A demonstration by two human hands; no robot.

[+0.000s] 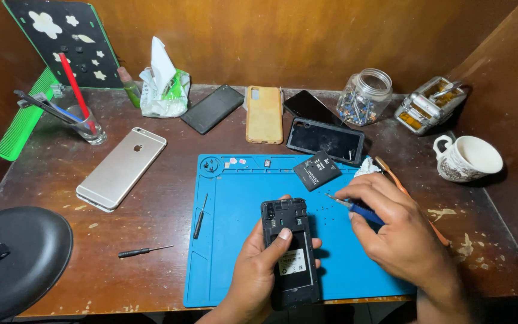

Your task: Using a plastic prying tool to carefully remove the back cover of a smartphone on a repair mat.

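left hand (259,264): clamped around opened black phone (290,252), thumb across its back, back cover off, internals and label showing. Phone sits over the lower middle of the blue mat (235,240), long axis roughly toward the wall.
right hand (400,231): fingers pinched together on blue-handled screwdriver (358,210), metal tip pointing left, just right of the phone's top end. Tip not touching the phone, as far as I can tell.
mat top edge: black battery (318,170) lying flat, small loose parts in the tray strip to its left, white wad just right of it.
mat left side: one small black screwdriver (200,217) on the mat, a second screwdriver (144,251) off it on the wooden table (151,180).
table left: silver phone (121,168) face down, glass with tools (88,126), green comb (25,117).
table back: tissue pack (163,90), dark phone (212,108), yellow phone case (264,114), two black phones, glass jar (365,96).
table right: patterned cup (467,158), well apart from the hands.
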